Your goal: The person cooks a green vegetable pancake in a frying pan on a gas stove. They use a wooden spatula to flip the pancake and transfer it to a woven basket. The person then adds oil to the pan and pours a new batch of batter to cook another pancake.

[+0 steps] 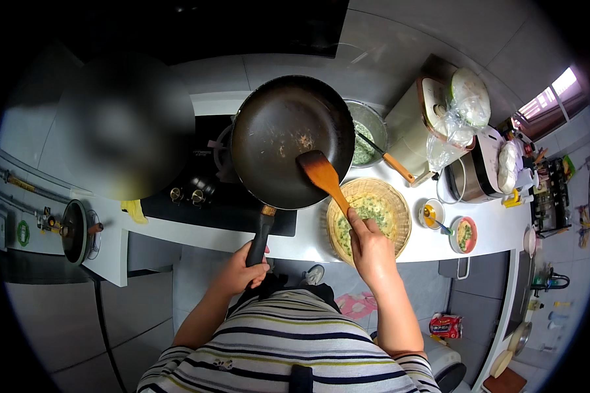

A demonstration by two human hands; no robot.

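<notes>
My left hand (243,269) is wrapped around the black handle of a dark frying pan (280,118), whose inside faces me with a few brown crumbs on it. The pan covers part of the black gas hob (211,206). A wooden spatula (324,174) is in my right hand (375,245), its scorched blade lying against the pan's lower right inside. Beneath that hand, a round wicker basket (404,216) holds pale pancakes (381,209) flecked with green. Behind the basket is a metal pot (381,125) of green-flecked batter, with an orange-handled utensil (398,166) resting across its rim.
Right of the basket stand a small bowl (438,209) with yellow liquid and a brush, and a pink bowl (473,236) with a pancake piece. Tall appliances (408,118) line the back right. A glass lid (73,231) stands at the left. A blurred round patch hides the upper left.
</notes>
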